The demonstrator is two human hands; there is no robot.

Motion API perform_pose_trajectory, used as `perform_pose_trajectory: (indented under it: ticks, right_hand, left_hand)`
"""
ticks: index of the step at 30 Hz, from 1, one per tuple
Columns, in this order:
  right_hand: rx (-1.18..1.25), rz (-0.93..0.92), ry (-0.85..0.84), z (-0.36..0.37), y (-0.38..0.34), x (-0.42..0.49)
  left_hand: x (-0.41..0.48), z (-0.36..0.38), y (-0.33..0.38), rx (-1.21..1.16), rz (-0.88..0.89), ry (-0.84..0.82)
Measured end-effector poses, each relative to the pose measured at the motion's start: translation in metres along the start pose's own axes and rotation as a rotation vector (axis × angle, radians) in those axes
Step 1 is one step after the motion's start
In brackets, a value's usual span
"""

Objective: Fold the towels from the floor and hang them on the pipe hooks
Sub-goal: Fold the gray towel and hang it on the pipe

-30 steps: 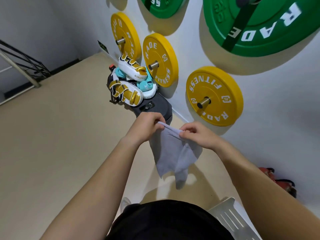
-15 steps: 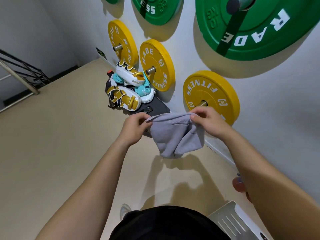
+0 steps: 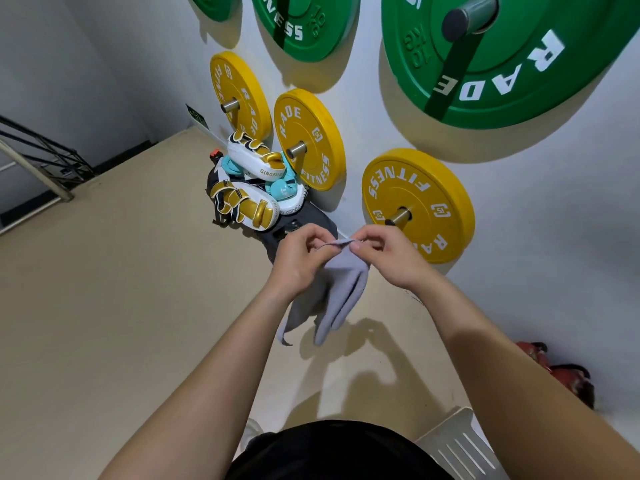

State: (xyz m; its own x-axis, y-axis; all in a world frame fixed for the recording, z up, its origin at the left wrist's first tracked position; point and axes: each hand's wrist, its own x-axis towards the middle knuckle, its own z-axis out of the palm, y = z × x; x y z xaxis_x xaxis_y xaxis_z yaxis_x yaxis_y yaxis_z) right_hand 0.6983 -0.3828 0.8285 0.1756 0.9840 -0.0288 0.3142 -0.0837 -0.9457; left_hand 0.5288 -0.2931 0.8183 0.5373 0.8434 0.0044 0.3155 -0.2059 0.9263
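One towel (image 3: pixel 341 292): small grey cloth held in the air in front of the person, above the floor. Its top edge is bunched between both hands and the rest hangs in two loose lobes, so it is not yet a neat fold.
Feel: judged light, limp and terry-soft, with no stiffness of its own. It will sag and twist wherever it is unsupported, and it is not fragile.
Where to hold: best at the top corners or along a folded edge, pinched thumb to forefinger, so the hanging part drops straight and the edges can be matched.
Left grip (image 3: pixel 298 261): closed, thumb and fingers pinching the towel's top edge from the left.
Right grip (image 3: pixel 388 258): closed likewise, pinching the same edge just beside the left; the two nearly touch.
Nearest peg (image 3: pixel 398 216): steel pipe stub through a yellow plate (image 3: pixel 419 206) on the wall, just beyond the hands. It looks a likely hanging place.
Floor (image 3: pixel 138 306): beige, well below the towel, with a heap of white-and-gold pads (image 3: pixel 249 188) lying by the wall.
Risk: soft cloth draped on a smooth round peg may slide off if hung off-centre.
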Motion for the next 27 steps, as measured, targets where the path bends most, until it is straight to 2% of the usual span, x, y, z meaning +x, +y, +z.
perform_pose_trajectory:
  ticks: [4,6,8,10,13,16,19,27]
  right_hand:
    - [0.002,-0.034,0.044,0.0,-0.023,0.013]
    - [0.074,0.013,0.157,-0.001,-0.03,0.019]
    - [0.035,0.074,0.26,-0.005,-0.028,0.019]
    - [-0.035,0.154,0.277,-0.008,-0.019,0.014]
    - [0.01,0.286,0.133,-0.011,-0.007,-0.002]
    - [-0.056,0.236,-0.051,-0.008,-0.003,-0.01]
    - [-0.208,0.112,-0.056,-0.002,-0.003,-0.005]
    - [-0.516,-0.013,-0.087,-0.022,-0.027,0.016]
  left_hand:
    - [-0.015,-0.003,-0.021,-0.058,-0.045,-0.028]
    - [-0.023,-0.001,-0.03,-0.075,-0.084,-0.006]
    - [-0.025,-0.004,-0.032,-0.104,-0.105,0.05]
    - [-0.02,-0.008,-0.026,-0.115,-0.059,0.06]
    - [-0.009,-0.011,-0.013,-0.003,0.04,-0.02]
    - [-0.004,-0.007,-0.004,0.101,0.091,-0.127]
    - [-0.001,0.0,0.0,0.157,0.112,-0.178]
    - [-0.003,0.001,-0.025,0.097,0.018,-0.14]
